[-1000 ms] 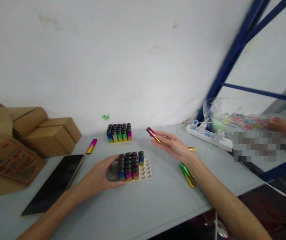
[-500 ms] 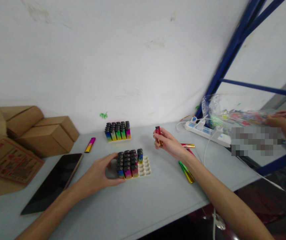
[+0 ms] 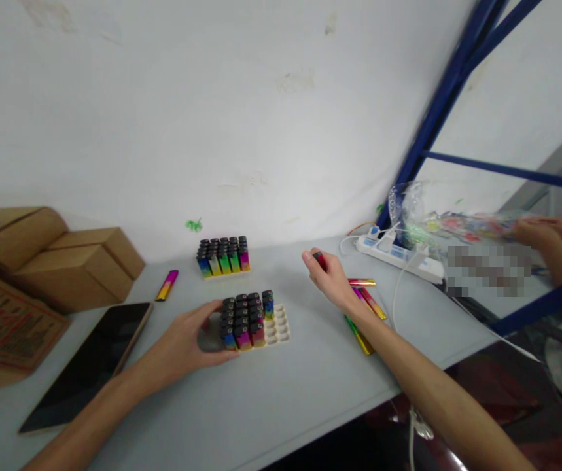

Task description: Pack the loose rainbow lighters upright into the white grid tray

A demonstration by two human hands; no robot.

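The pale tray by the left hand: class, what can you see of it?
The pale tray looks like moulded plastic, with rows of small hollows. It lies flat on the grey table. Upright black-topped lighters with shiny, colourful bodies fill its left part; one stands alone at the back of the next column. Hollows at right are bare. The left hand curves around its left end; exact contact is unclear.

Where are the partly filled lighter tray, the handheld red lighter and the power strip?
Partly filled lighter tray [image 3: 278, 325], head view: bare sockets.
Red lighter [image 3: 321, 261], head view: red body.
Power strip [image 3: 398, 257], head view: white casing.
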